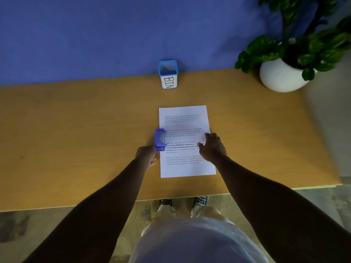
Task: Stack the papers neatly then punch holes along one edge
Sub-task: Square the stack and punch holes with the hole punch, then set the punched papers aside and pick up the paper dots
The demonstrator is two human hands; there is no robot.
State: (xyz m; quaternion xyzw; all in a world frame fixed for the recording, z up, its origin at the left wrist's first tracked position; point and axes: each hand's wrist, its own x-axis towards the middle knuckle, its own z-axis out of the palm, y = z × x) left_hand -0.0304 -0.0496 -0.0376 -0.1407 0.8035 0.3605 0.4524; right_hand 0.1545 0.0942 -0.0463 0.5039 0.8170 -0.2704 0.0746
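A stack of white printed papers lies squared up on the wooden table, long side running away from me. A blue-purple hole punch sits against the middle of the stack's left edge, its slot over that edge. My left hand grips the near end of the punch with curled fingers. My right hand rests on the right side of the stack, fingers spread and pressing the sheets down.
A small blue-rimmed box labelled BIN stands at the table's back edge against the blue wall. A white pot with a leafy plant occupies the back right corner. My feet show below the table's front edge.
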